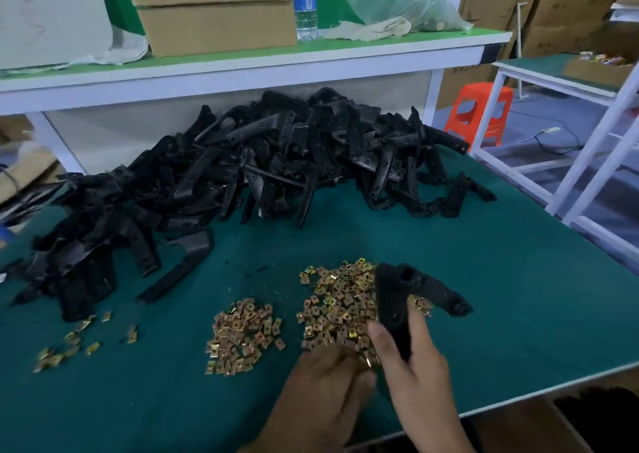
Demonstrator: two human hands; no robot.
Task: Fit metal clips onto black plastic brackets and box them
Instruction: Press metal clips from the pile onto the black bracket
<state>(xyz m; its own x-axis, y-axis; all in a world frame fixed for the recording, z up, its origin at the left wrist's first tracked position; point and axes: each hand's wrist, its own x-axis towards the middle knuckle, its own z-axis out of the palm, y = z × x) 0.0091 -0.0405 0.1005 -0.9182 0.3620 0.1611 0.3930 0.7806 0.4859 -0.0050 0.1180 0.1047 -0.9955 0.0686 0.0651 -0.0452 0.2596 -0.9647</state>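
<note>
From the head view, we take the large clip pile [337,309] on the green surface [501,262] as our landmark. Our right hand [416,376] is at the pile's near right edge and grips a black bracket [390,300] by its lower arm, thumb on the left face and fingers curled behind it. The bracket stands nearly upright over the right side of the pile, with its second arm reaching away to the right, clear of the clips.

Our left hand [326,387] is at the pile's near edge, just left of the right hand, with its fingers lying over the nearest clips. A single clip [368,362] shows at its fingertips, but we cannot tell whether the hand pinches it or only touches it. The two hands are close together but not joined.

Just left of the pile lies a smaller clip pile [243,338], and farther left a few scattered clips [69,345]. Behind the pile and spreading to its left, a heap of loose brackets [242,165] covers the far side of the surface.

Beyond the pile and above that heap runs a shelf [242,63] carrying a cardboard box [214,20], a water bottle [304,3] and a crumpled plastic bag [404,0]. Off to the far right of the pile, past the surface's edge, stands an orange stool [480,114].
</note>
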